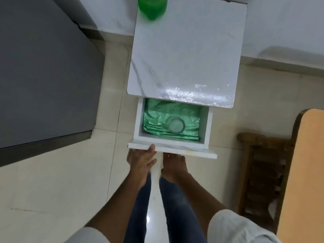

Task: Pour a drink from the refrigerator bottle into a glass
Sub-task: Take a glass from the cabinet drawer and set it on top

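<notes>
A clear glass (pixel 176 125) stands on a green liner inside the open drawer (pixel 172 150) of a small white marble-top cabinet (pixel 184 50). A green bottle (pixel 152 7) stands blurred at the cabinet top's far left corner. My left hand (pixel 142 159) grips the left end of the drawer front, thumb on its upper edge. My right hand (pixel 172 164) reaches the drawer front near its middle, and its fingers are hidden under the panel.
A tall grey appliance (pixel 43 76), seen from above, fills the left side. A wooden bench (pixel 259 172) and an orange tabletop (pixel 305 172) stand at the right. My legs are on the pale tiled floor (pixel 61 190) in front of the drawer.
</notes>
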